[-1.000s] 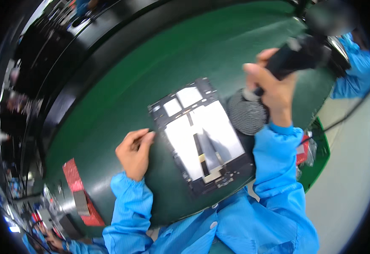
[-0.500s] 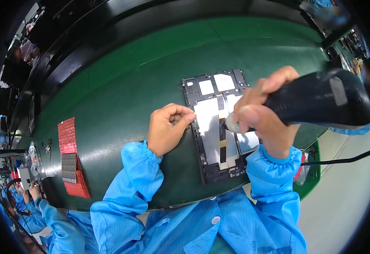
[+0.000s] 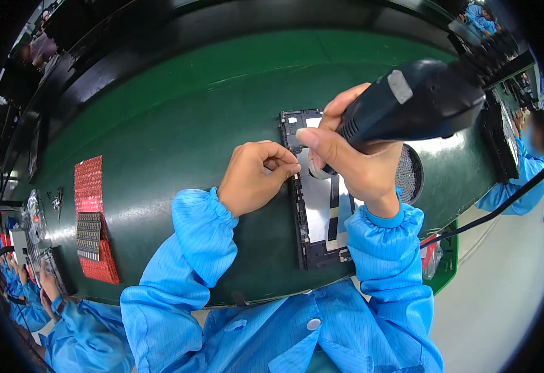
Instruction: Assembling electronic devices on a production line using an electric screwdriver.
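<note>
An opened tablet (image 3: 316, 214) with a black frame and silver panels lies on the green bench. My right hand (image 3: 362, 165) is wrapped round a black electric screwdriver (image 3: 430, 102), its nose angled down at the upper part of the tablet. The tip of the tool is hidden behind my fingers. At the tablet's left edge, the thumb and fingers of my left hand (image 3: 256, 177) are pinched together; whatever lies between them is too small or hidden to make out. My right hand and forearm cover much of the tablet's right side.
A round dark dish (image 3: 412, 175) stands just right of my right wrist. Red bubble wrap (image 3: 90, 180) with a sheet of small dark parts (image 3: 88, 235) lies at the left. A green bin (image 3: 449, 261) sits below the bench's right edge. Co-workers sit at both sides.
My right hand and the screwdriver have moved left and up across the tablet. The round dish, hidden before, now shows. My left hand stays pinched at the tablet's left edge.
</note>
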### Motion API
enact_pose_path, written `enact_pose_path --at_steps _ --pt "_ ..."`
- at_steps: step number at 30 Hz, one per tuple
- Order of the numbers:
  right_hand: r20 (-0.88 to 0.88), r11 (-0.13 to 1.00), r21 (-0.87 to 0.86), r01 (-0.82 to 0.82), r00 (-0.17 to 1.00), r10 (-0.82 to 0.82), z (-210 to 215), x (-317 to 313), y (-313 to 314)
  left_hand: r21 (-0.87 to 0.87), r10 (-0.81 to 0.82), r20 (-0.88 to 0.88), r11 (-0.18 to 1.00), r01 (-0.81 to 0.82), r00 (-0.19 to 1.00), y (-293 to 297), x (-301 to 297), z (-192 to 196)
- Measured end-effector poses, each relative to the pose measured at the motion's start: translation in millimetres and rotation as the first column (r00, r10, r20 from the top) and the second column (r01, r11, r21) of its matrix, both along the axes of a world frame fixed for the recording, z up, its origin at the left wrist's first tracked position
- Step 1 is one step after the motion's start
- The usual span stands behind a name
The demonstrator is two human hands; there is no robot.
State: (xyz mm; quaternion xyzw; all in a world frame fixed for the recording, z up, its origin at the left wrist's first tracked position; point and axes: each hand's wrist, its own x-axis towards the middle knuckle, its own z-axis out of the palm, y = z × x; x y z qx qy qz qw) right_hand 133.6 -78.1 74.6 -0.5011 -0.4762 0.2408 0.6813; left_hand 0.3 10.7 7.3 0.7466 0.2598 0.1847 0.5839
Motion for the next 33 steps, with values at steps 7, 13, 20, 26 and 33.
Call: enact_pose_path --at_steps 7,13,20,26,33 --pt "-0.001 1.000 0.019 0.024 1.000 -0.024 0.3 0.0 -0.7 -0.052 -0.028 -0.078 0.998 0.024 0.997 2.1 0.1 7.0" --pt "-0.018 0.995 0.086 -0.047 0.999 0.049 4.6 -2.6 -2.6 -0.084 -0.031 -0.053 0.996 0.027 0.998 3.1 0.4 3.7" --pt "0.010 0.996 0.072 -0.047 0.999 0.046 1.2 -9.7 0.4 0.108 -0.035 -0.053 0.993 0.040 0.998 5.1 -3.2 12.2" --pt "0.056 0.999 0.045 0.004 0.998 -0.006 0.7 3.6 -2.8 0.181 -0.052 -0.011 0.982 0.053 0.999 2.6 -4.3 12.2" --pt "0.017 0.999 -0.015 0.034 0.999 -0.033 0.0 3.9 -1.5 0.082 -0.071 -0.009 0.994 0.072 0.997 7.1 -4.3 2.9"
